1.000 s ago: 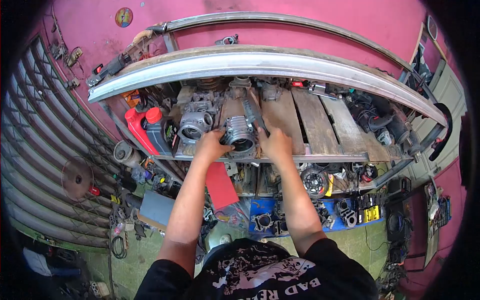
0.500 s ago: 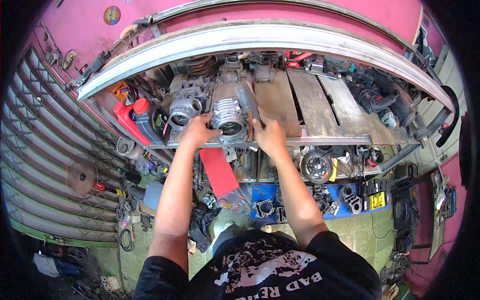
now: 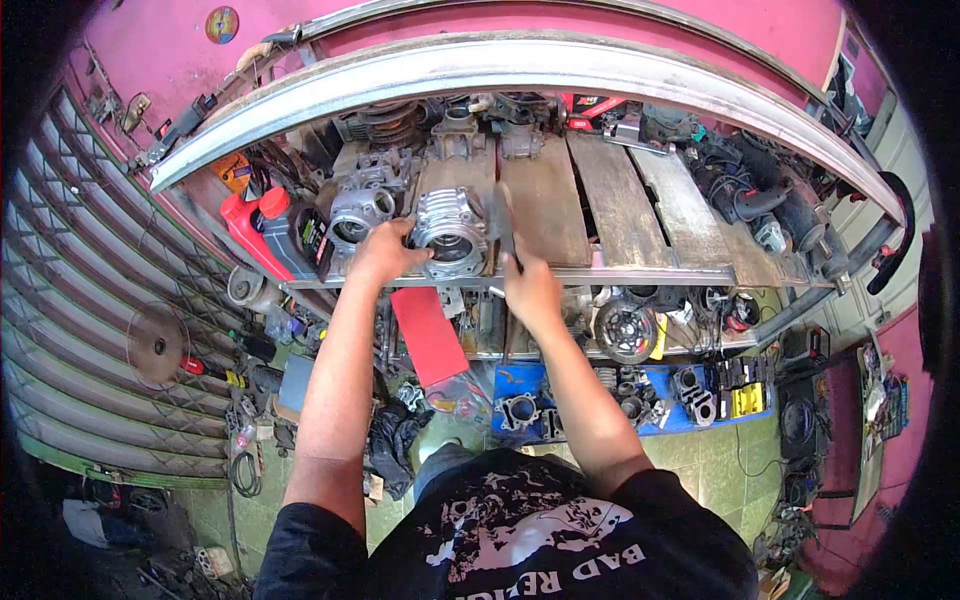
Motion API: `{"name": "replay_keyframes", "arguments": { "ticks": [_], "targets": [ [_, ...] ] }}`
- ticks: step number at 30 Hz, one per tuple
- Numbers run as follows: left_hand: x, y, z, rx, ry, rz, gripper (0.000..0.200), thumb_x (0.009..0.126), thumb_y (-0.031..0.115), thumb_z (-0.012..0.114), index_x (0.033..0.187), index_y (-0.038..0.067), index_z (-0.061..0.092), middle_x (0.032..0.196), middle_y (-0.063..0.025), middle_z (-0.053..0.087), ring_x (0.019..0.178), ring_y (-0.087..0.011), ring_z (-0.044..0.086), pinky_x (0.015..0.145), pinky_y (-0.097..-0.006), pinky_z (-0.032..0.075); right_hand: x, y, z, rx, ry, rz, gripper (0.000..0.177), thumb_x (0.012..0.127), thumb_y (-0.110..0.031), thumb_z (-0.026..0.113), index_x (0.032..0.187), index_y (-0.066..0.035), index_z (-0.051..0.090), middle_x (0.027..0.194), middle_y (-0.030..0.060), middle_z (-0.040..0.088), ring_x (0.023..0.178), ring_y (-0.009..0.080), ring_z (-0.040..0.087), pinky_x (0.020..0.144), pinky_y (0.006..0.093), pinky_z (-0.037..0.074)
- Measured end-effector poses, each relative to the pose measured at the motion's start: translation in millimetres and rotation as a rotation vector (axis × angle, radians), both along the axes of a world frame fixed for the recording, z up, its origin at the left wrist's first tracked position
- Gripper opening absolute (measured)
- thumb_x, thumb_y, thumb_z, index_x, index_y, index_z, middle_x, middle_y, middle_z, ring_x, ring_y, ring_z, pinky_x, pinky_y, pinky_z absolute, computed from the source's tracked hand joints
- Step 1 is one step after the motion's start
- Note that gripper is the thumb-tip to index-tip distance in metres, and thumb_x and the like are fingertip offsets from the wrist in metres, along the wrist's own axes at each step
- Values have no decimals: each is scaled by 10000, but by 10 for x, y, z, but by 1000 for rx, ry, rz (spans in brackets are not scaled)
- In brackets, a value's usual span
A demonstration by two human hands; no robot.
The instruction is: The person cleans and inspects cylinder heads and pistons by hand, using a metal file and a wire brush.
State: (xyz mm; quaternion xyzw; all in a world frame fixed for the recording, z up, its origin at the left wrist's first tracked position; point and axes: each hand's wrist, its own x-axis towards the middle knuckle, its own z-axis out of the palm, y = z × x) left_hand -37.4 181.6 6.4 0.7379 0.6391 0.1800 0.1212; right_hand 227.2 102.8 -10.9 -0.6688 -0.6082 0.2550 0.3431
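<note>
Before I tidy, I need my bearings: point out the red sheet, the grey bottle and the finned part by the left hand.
Red sheet (image 3: pixel 429 337): head view, its face.
Grey bottle (image 3: pixel 287 238): head view, its side.
Finned part (image 3: pixel 447 210): head view, its fins.

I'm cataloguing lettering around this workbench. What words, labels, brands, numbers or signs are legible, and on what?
"BAD RELI", black shirt; the lettering after that is unclear.
Too small or blurred to read: the shirt's smaller print, the dark bottle's label, the red box's markings, the wall disc's print.
</note>
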Motion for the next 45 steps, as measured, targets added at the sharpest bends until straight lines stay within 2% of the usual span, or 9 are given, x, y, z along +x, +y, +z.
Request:
{"name": "replay_keyframes", "arguments": {
  "ticks": [11,16,19,28,30,34,36,39,45],
  "targets": [
    [60,-66,181,-35,23,-25,817,701,428,877,1393,80,616,1279,-201,681,1216,-352,647,1044,-431,500,26,-591,-339,223,24,41,538,1009,-290,563,1519,-149,469,1090,323,679,1068,479,657,955,515,504],
    [21,-34,54,22,-3,-49,805,714,406,867,1391,53,610,1287,-210,674,1218,-359,644,1045,-428,498,71,43,-104,12,30,38,493,1012,-291,559,1475,-127,519,1118,322,675,1086,487,646,944,507,510],
    [15,-20,4,59,-26,-58,805,715,421,864,1381,43,616,1294,-216,669,1216,-362,644,1045,-428,498,23,461,-359,316,221,93,499,995,-327,562,1460,-148,541,1003,345,677,978,509,667,887,541,537],
    [-10,29,38,-20,1,-49,782,698,459,878,1326,51,656,1229,-206,703,1164,-372,669,1010,-441,515,39,-523,-48,123,2,49,563,1005,-346,533,1512,-112,465,943,329,695,915,495,688,867,565,537],
    [-50,46,-76,109,-61,-96,764,701,452,875,1314,50,661,1220,-204,707,1157,-376,671,999,-445,519,39,-454,88,-92,-11,55,543,1020,-327,536,1519,-127,460,1148,317,671,1054,493,657,923,536,519],
    [89,-91,198,-77,5,-36,768,709,441,871,1334,54,649,1224,-206,705,1172,-369,665,1004,-441,515,-5,161,-209,142,-11,45,563,1012,-372,509,1495,-85,473,955,330,696,961,494,683,867,556,537],
    [47,-93,97,90,-82,-119,600,727,329,894,1123,-69,682,1118,-263,701,1079,-356,691,935,-410,516,-40,234,-242,149,18,52,569,1009,-360,518,1503,-85,459,965,332,694,978,492,681,871,558,535],
    [-49,32,-41,70,-14,-88,806,710,456,875,1371,65,630,1236,-217,698,1190,-364,659,1010,-435,512,-82,-29,-256,169,-11,45,583,1002,-335,539,1519,-86,432,945,325,697,959,492,686,875,562,532],
    [-22,-10,70,7,-21,-99,851,682,460,895,1366,30,627,1281,-221,677,1210,-354,652,1047,-416,498,-104,-761,-124,97,60,26,577,1001,-309,571,1530,-119,442,869,293,696,835,467,702,791,517,555]
  ]
}}
